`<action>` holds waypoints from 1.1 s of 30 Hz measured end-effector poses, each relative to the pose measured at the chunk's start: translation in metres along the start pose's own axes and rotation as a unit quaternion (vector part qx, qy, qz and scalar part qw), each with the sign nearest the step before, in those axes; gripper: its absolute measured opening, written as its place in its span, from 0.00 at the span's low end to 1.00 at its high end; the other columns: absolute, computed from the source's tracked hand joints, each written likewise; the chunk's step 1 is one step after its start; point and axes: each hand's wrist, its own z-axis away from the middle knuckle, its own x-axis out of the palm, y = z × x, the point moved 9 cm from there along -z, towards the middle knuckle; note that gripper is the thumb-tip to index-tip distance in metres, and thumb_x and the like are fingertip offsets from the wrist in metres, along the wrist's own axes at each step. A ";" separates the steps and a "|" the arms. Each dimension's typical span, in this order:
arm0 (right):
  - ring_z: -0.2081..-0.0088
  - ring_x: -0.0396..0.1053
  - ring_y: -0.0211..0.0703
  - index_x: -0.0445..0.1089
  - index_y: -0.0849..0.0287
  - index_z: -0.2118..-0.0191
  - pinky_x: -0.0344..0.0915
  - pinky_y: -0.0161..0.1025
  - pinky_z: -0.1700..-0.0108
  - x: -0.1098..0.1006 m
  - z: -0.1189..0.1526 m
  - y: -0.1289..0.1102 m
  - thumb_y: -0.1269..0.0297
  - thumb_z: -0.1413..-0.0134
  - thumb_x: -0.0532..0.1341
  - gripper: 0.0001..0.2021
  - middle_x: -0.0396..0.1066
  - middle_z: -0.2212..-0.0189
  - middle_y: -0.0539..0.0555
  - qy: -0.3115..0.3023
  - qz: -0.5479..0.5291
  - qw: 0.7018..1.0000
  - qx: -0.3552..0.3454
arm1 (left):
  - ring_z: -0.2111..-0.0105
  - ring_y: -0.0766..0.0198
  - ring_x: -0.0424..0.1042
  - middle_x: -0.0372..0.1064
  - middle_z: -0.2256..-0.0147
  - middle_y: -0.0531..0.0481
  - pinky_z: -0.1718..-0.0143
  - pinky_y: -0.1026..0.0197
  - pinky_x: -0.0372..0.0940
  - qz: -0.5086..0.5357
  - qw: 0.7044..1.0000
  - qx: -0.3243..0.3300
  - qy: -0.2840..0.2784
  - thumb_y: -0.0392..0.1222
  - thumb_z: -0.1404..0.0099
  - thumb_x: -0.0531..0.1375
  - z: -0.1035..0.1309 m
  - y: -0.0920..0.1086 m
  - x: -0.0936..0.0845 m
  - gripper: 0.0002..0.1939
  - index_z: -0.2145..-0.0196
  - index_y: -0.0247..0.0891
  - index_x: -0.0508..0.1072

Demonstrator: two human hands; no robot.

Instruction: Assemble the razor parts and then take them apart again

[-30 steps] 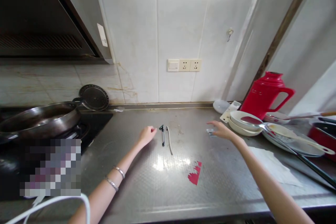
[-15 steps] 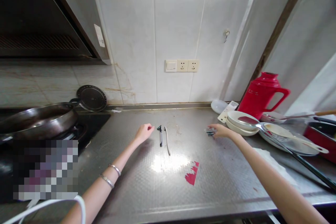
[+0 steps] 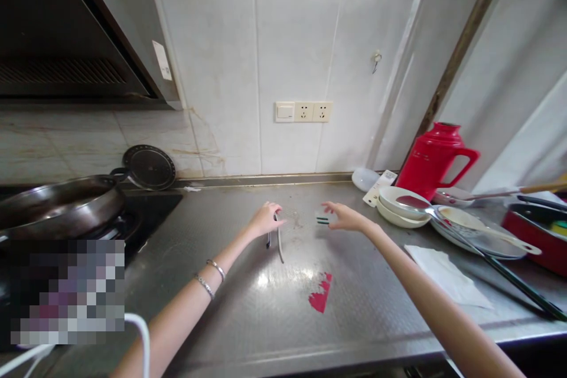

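My left hand (image 3: 264,220) reaches over two slim tools on the steel counter, its thumb and fingers apart. One is a dark-handled tool (image 3: 268,240), whose head is hidden behind the hand. Beside it lies a thin, curved, pale grey handle (image 3: 280,247), its upper end close to my fingertips. My right hand (image 3: 344,217) is curled just above the counter across from the left one. At its fingertips is a small clear piece with two dark green strips (image 3: 322,220), apparently held between thumb and fingers.
A torn red scrap (image 3: 321,295) lies nearer the front of the counter (image 3: 248,319). Stacked bowls (image 3: 401,212), a long-handled ladle (image 3: 496,260), a white paper sheet (image 3: 447,277) and a red thermos (image 3: 434,159) are on the right. A pan (image 3: 57,207) sits on the stove at left.
My left hand has moved right, over the two slim tools, and its fingers have spread. My right hand has come left, bringing the clear piece with green strips. The view has shifted slightly.
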 end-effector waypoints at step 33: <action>0.52 0.64 0.47 0.54 0.57 0.43 0.59 0.36 0.56 0.069 -0.056 -0.084 0.69 0.61 0.61 0.35 0.68 0.53 0.57 -0.038 -0.008 0.998 -0.040 | 0.55 0.48 0.61 0.63 0.60 0.40 0.57 0.54 0.59 -0.129 0.981 -0.100 -0.102 0.52 0.54 0.62 0.007 -0.017 0.042 0.23 0.62 0.37 0.73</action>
